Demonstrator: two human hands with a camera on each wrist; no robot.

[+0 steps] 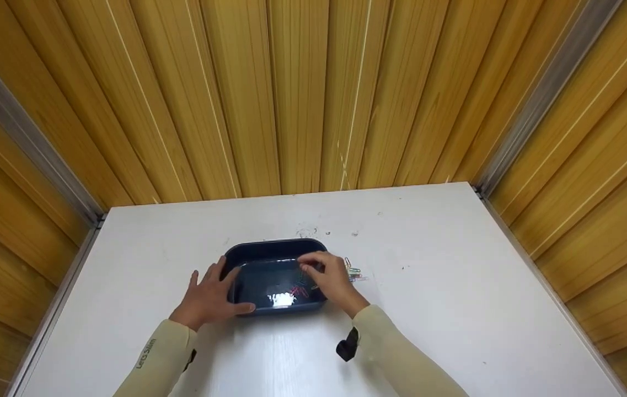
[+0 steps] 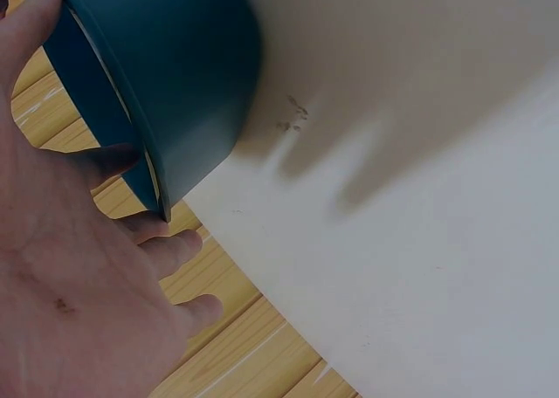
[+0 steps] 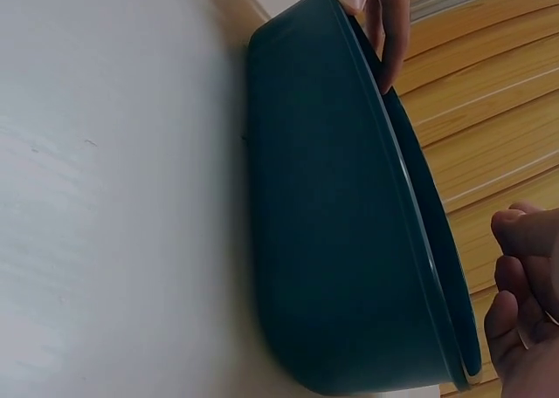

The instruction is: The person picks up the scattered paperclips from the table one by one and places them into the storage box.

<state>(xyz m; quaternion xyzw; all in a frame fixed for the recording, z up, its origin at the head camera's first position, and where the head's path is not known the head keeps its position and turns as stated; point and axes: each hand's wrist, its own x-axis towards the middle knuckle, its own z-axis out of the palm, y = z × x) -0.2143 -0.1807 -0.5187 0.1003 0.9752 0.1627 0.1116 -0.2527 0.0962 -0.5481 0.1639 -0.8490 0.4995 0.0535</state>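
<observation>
Two pale sleeves point(image 1: 404, 353) are worn over the forearms, the left one printed with dark lettering. A dark blue basin point(image 1: 272, 249) is set on the white counter point(image 1: 434, 275) between the hands. Its left side is steadied by the left hand point(image 1: 211, 295): that grip is spread, the fingers straight, one reaching inside over the rim, the thumb laid on the near rim. The right hand point(image 1: 332, 277) is held over the basin's right side; its grip is curled, thumb and forefinger brought close together, and whether anything is pinched there cannot be told. Red paper clips point(image 1: 299, 290) are scattered on the basin floor below. More coloured clips point(image 1: 353, 271) are heaped on the counter, just beside the basin's right wall.
</observation>
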